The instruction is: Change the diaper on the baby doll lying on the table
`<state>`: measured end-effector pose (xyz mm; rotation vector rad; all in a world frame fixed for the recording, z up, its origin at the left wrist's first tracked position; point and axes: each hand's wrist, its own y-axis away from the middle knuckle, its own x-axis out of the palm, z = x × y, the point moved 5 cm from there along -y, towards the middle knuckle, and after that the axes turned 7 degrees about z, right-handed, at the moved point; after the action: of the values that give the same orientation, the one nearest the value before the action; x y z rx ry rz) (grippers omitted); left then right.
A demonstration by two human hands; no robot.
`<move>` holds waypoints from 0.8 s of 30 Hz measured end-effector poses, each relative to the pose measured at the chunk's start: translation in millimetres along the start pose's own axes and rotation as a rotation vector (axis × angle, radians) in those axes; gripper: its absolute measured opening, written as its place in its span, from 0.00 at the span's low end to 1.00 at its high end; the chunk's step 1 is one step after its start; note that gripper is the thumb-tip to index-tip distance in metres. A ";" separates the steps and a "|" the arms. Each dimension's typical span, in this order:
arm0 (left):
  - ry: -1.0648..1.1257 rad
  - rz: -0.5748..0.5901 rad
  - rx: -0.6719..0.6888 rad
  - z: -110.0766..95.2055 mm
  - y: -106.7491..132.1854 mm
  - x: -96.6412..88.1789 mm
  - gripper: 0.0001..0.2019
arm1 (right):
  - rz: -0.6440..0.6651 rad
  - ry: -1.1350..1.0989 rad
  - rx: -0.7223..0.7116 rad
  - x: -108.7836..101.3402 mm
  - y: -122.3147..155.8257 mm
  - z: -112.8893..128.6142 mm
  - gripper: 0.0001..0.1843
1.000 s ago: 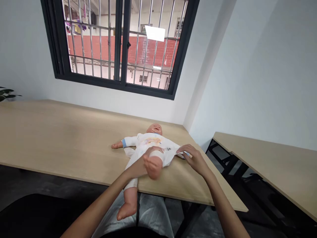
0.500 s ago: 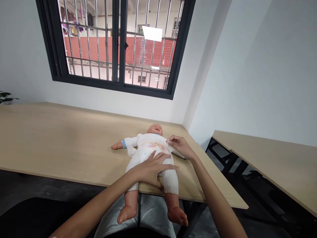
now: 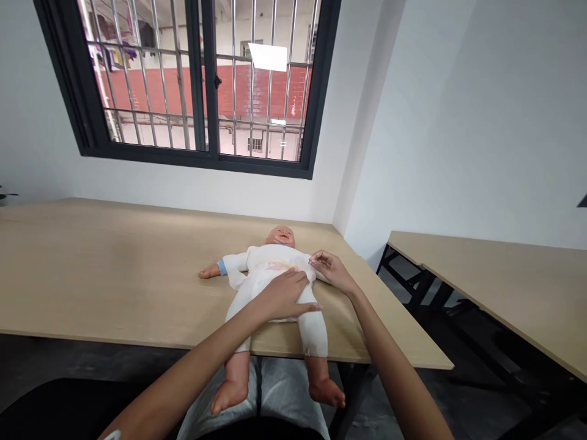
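A baby doll lies on its back on the wooden table, head toward the window and bare feet hanging over the near edge. It wears a white shirt with a faded print and blue cuffs, and white trousers. My left hand rests on the doll's lower belly and thigh, thumb stretched away from the fingers; the fingertips are partly hidden. At the shirt's right side, my right hand is closed in a pinch on the fabric. The doll's arm on that side is mostly behind my hand.
The light wooden table runs along the wall beneath a barred window. To the right, past a gap, stands a second table with black legs. A dark chair-like shape is at the lower left.
My left hand has drawn its spread fingers together and shifted up toward the shirt's hem. My right hand stays at the shirt's side. The camera view has turned slightly right.
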<state>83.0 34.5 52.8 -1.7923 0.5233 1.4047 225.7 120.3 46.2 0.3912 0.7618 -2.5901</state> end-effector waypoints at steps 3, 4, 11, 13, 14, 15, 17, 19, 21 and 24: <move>-0.001 0.013 0.002 7.3 -1.6 -1.1 0.30 | -0.002 -0.007 -0.016 -6.0 2.9 3.6 0.19; -0.002 0.018 0.023 7.9 -2.5 -1.1 0.29 | 0.000 -0.010 -0.019 -7.0 3.8 4.4 0.19; -0.073 0.121 0.162 3.3 -14.3 13.9 0.28 | 0.080 0.008 -0.004 14.5 -2.3 5.6 0.18; -0.105 0.123 0.166 1.2 -13.6 18.0 0.28 | 0.097 0.023 -0.009 26.7 -8.3 5.2 0.17; -0.120 0.115 0.158 -0.1 -12.3 19.8 0.27 | 0.103 0.031 -0.013 32.6 -11.4 4.8 0.17; -0.142 0.101 0.143 -1.7 -10.5 21.5 0.28 | 0.107 0.037 -0.018 37.8 -14.3 4.3 0.16; -0.208 0.067 0.098 -6.1 -6.4 24.6 0.29 | 0.107 0.042 -0.027 45.6 -18.7 3.3 0.16; -0.275 0.034 0.050 -11.7 -2.2 26.5 0.29 | 0.103 0.039 -0.033 49.7 -20.4 2.5 0.16; -0.308 0.014 0.033 -18.0 1.5 26.2 0.27 | 0.107 0.018 -0.036 51.5 -19.8 2.3 0.17; -0.290 -0.016 0.042 -24.0 6.3 20.3 0.23 | 0.124 -0.033 -0.043 53.7 -17.3 2.2 0.19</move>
<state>99.4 14.9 33.6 -1.5221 0.3808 1.5959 170.4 116.0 35.7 0.3696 0.7559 -2.4546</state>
